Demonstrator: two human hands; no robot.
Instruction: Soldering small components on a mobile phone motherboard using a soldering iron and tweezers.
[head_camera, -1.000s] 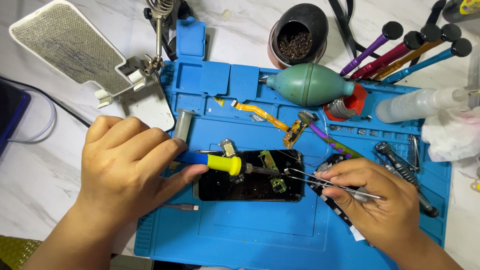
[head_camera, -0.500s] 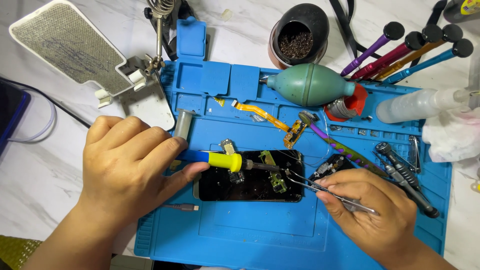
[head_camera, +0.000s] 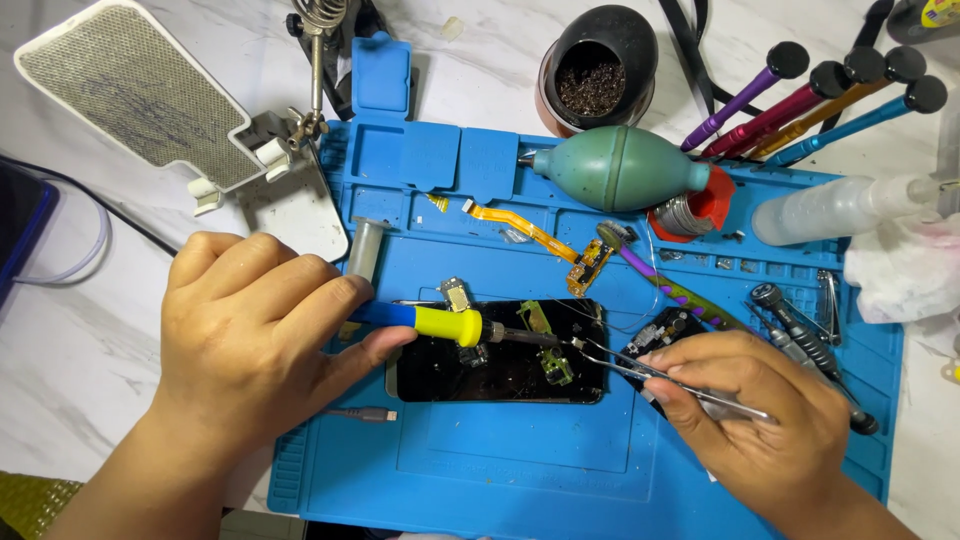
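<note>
Centre frame, the opened phone (head_camera: 500, 365) lies flat on the blue mat (head_camera: 520, 470), small green boards exposed, looking fragile, best steadied by its stiff edges. The left hand (head_camera: 250, 340) is curled tight around the yellow-and-blue soldering iron (head_camera: 440, 322), tip down on the phone's right half, while the right hand (head_camera: 750, 420) pinches thin tweezers (head_camera: 650, 375) meeting it there. Upper right, a green blower bulb (head_camera: 620, 165) rests on the worktop (head_camera: 70, 380).

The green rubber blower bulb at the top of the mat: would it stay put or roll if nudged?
The blower bulb looks rounded and egg-shaped, lying on its side on the blue mat, so it would probably roll or pivot. It seems hollow rubber, likely light and squashy. Its nozzle may limit rolling.
</note>
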